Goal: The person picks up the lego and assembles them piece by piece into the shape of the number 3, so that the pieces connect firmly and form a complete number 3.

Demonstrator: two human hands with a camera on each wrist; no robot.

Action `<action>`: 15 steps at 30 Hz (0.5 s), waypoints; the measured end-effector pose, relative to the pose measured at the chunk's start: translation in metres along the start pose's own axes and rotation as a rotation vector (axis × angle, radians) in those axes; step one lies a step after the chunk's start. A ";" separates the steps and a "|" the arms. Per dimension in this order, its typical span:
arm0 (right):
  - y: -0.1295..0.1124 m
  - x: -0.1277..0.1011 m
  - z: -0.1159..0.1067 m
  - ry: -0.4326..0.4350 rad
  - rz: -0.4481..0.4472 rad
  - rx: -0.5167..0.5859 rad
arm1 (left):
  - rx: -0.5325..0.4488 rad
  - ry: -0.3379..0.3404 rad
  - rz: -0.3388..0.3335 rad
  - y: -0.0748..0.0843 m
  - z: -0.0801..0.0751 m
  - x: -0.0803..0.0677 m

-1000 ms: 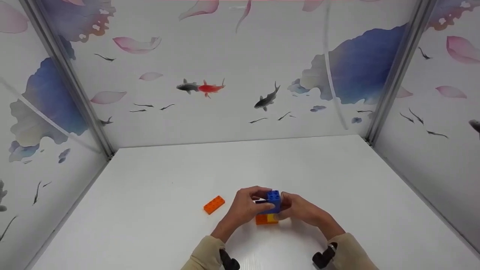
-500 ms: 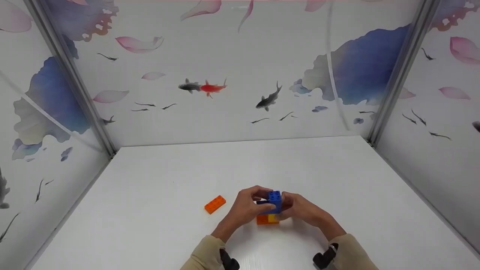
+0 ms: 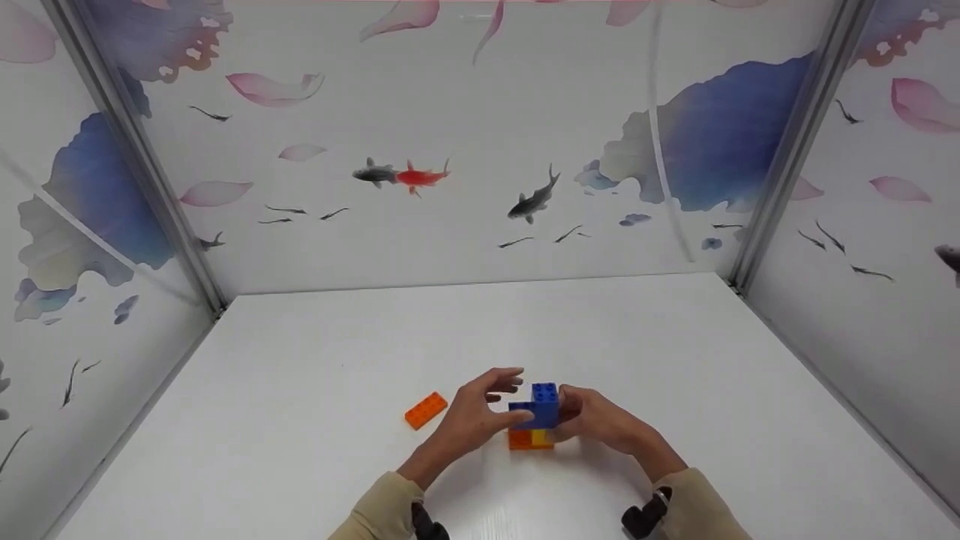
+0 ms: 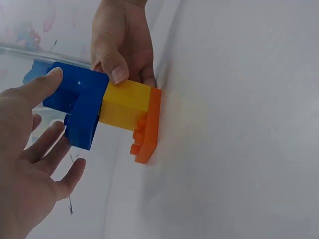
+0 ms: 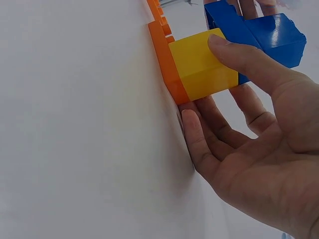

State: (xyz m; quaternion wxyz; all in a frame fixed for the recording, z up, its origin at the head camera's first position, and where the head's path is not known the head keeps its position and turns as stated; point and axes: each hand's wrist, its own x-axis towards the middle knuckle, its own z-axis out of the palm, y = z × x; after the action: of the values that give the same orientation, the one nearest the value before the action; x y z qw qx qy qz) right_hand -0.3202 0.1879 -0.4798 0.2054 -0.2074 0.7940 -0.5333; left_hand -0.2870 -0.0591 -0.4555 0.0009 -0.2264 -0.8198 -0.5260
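A small brick stack stands on the white table (image 3: pixel 600 337): an orange base brick (image 3: pixel 521 439), a yellow brick (image 3: pixel 544 437) and a blue brick (image 3: pixel 544 400) on top. My right hand (image 3: pixel 574 412) grips the stack from the right, thumb on the yellow brick (image 5: pixel 202 69), fingers lying by the orange base (image 5: pixel 164 55). My left hand (image 3: pixel 511 394) is at the stack's left with fingers straight and spread. Only its thumb tip touches the blue brick (image 4: pixel 79 99). The yellow brick (image 4: pixel 124 104) and orange base (image 4: pixel 149 124) also show in the left wrist view.
A loose orange brick (image 3: pixel 426 410) lies flat on the table, left of the stack. Patterned walls close the table in at the back and on both sides, with metal posts (image 3: pixel 135 157) in the corners.
My left hand has let go of the blue brick: its fingers have straightened and spread, and the arm has drawn slightly left. The right hand and the stack have stayed put.
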 end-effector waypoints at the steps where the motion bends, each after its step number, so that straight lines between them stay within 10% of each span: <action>1: 0.000 0.000 0.000 0.003 0.003 -0.004 | 0.006 0.014 0.003 -0.001 -0.004 -0.002; 15: 0.000 0.001 0.001 0.012 0.017 0.013 | 0.196 0.176 -0.017 -0.036 -0.064 -0.034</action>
State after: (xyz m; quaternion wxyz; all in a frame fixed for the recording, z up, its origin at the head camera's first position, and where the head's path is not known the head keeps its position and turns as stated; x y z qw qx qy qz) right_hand -0.3206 0.1865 -0.4806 0.2067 -0.1960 0.7935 -0.5378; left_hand -0.2855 -0.1394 -0.4660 0.0904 -0.1710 -0.8659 -0.4613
